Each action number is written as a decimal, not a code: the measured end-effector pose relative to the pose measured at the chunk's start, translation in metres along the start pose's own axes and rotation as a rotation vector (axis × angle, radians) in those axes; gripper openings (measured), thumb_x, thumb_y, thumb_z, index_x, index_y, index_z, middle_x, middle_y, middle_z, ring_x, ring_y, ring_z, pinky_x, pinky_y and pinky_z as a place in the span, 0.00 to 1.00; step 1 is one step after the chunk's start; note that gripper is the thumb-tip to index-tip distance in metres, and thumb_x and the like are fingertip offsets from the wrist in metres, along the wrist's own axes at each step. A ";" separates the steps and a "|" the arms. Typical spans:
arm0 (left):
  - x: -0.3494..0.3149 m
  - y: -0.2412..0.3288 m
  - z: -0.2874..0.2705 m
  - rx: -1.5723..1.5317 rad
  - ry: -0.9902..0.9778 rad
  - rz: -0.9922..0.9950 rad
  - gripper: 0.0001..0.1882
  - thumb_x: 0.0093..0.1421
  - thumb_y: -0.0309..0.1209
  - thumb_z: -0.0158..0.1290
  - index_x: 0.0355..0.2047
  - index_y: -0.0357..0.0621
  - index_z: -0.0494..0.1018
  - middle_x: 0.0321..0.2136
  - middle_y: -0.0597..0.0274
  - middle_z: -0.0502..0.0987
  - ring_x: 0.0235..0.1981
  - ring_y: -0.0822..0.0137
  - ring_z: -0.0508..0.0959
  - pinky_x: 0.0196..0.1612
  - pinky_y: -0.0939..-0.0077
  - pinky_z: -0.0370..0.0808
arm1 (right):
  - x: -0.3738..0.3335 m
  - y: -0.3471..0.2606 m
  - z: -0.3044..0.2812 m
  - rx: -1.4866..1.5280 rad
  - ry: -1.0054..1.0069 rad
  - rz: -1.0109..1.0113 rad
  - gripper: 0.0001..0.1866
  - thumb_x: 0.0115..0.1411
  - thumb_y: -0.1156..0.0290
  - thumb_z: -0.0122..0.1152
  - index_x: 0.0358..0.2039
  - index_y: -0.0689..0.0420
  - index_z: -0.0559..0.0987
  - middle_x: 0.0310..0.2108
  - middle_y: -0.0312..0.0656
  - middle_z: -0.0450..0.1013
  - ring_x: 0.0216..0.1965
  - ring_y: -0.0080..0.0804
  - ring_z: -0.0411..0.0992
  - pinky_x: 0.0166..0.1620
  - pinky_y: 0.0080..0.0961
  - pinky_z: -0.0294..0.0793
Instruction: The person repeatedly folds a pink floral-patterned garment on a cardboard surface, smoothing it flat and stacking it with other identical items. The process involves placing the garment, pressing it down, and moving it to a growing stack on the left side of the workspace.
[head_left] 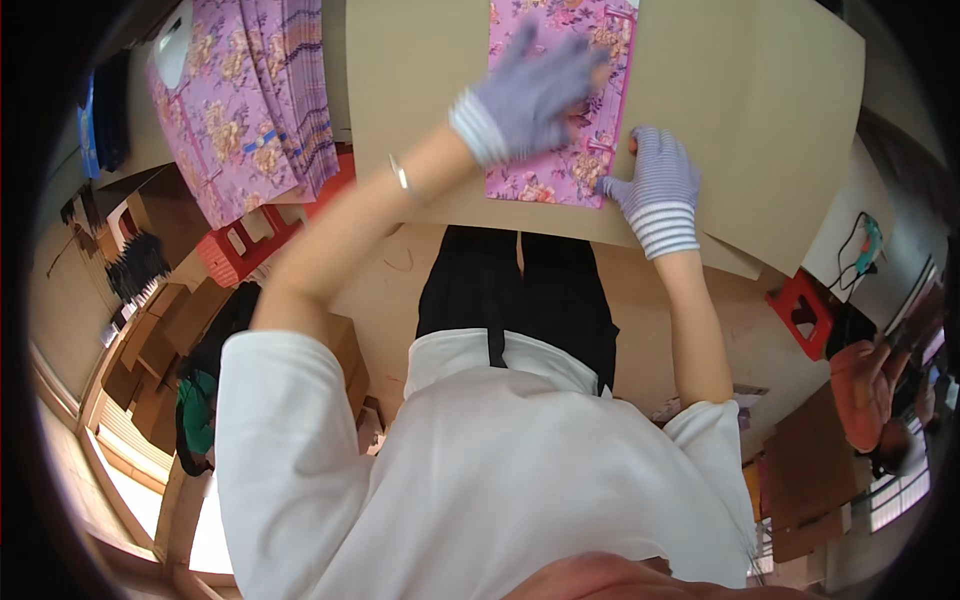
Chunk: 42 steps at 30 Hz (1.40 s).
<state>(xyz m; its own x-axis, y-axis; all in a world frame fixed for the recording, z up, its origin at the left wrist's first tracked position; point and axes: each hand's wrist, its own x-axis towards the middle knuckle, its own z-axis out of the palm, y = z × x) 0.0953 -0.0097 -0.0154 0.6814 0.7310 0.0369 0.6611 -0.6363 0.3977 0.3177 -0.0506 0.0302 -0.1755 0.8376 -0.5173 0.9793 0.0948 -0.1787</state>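
Observation:
A folded pink floral garment [530,185] with bright pink piping and small bows lies flat on a tan cardboard sheet [430,60] in front of me. Over its middle is my left hand [530,100], in a grey-lilac knit glove, fingers stretched out and blurred by motion; whether it presses on the cloth I cannot tell. My right hand [660,185], in a matching striped glove, rests on the cardboard at the garment's right edge. Its thumb reaches the near right corner, and its fingers are extended forward, slightly bent, with nothing visible in them.
At the left stands a thick stack of similar floral garments [225,120], with a red plastic stool [240,245] below it. Another red stool [803,315] is at the right. Cardboard boxes [160,350] sit at lower left. A person in an orange top [862,395] is far right.

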 end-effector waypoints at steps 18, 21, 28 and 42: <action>0.026 0.012 0.012 0.239 0.242 -0.310 0.32 0.58 0.40 0.48 0.63 0.42 0.63 0.69 0.52 0.55 0.69 0.42 0.52 0.68 0.34 0.43 | -0.032 0.130 -0.031 0.334 0.774 -0.172 0.23 0.61 0.64 0.61 0.55 0.58 0.73 0.52 0.48 0.73 0.55 0.41 0.71 0.56 0.35 0.70; 0.025 0.022 0.008 0.196 0.229 -0.293 0.31 0.58 0.40 0.48 0.62 0.43 0.64 0.69 0.54 0.55 0.69 0.41 0.52 0.68 0.34 0.43 | -0.029 0.244 -0.059 0.250 0.788 0.237 0.24 0.67 0.61 0.55 0.58 0.62 0.70 0.53 0.49 0.73 0.56 0.39 0.71 0.57 0.33 0.69; 0.020 0.022 0.004 0.196 0.208 -0.313 0.30 0.58 0.39 0.49 0.61 0.44 0.65 0.68 0.54 0.56 0.69 0.41 0.52 0.69 0.34 0.42 | -0.035 0.188 -0.121 1.272 0.480 -0.057 0.29 0.71 0.54 0.46 0.62 0.64 0.67 0.59 0.48 0.69 0.61 0.36 0.66 0.64 0.30 0.62; 0.022 0.011 0.010 0.233 0.208 -0.312 0.28 0.61 0.43 0.51 0.61 0.53 0.69 0.67 0.64 0.61 0.67 0.46 0.59 0.63 0.29 0.49 | 0.076 0.036 0.003 -0.089 0.769 -0.088 0.27 0.55 0.48 0.63 0.54 0.43 0.78 0.66 0.42 0.62 0.66 0.58 0.53 0.59 0.63 0.56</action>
<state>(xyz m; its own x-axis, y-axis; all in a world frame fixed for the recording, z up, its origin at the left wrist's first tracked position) 0.1205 -0.0032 -0.0190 0.3758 0.9159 0.1411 0.8946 -0.3983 0.2025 0.3398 0.0143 -0.0182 -0.1658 0.9596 0.2274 0.9750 0.1941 -0.1079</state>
